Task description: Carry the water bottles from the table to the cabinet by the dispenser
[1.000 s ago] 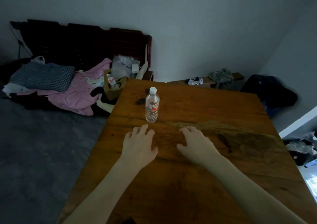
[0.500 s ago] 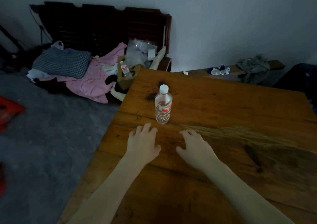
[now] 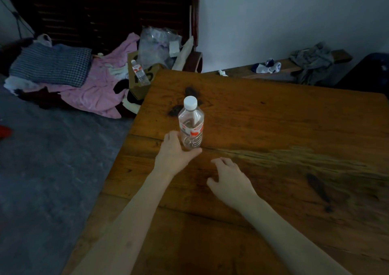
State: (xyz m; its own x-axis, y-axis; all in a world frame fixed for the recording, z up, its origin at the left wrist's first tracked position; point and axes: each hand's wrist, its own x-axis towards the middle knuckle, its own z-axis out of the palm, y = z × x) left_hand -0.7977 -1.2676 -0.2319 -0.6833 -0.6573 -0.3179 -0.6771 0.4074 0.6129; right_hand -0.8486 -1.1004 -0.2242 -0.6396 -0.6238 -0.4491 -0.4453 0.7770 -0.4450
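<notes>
Two bare forearms reach out over a wooden desk (image 3: 284,131) in a dim room, seen from the person's own head. Nearest, the right hand (image 3: 230,181) hovers palm-down above the boards with its fingers loosely spread, holding nothing. Just beyond, the left hand (image 3: 175,152) is cupped around the base of a clear water bottle (image 3: 191,125), thumb running along the near side of the bottom and fingers wrapping the far left side, touching it but not fully closed around it. That bottle stands upright on the desk near its left edge, white cap on, a red and white label around its middle. Dark knots mark the wood just behind it. Past the desk's far left corner, a second bottle (image 3: 139,72) lies tilted on a cardboard box (image 3: 136,85), beside a pile of pink cloth (image 3: 99,89) and a checked cloth (image 3: 52,64) heaped on the grey floor (image 3: 52,169). A crumpled clear plastic bag (image 3: 157,47) leans against dark wooden furniture (image 3: 105,11) at the wall. Farther right, socks (image 3: 267,67) and a grey garment (image 3: 311,62) rest on a low wooden bench (image 3: 341,55).
</notes>
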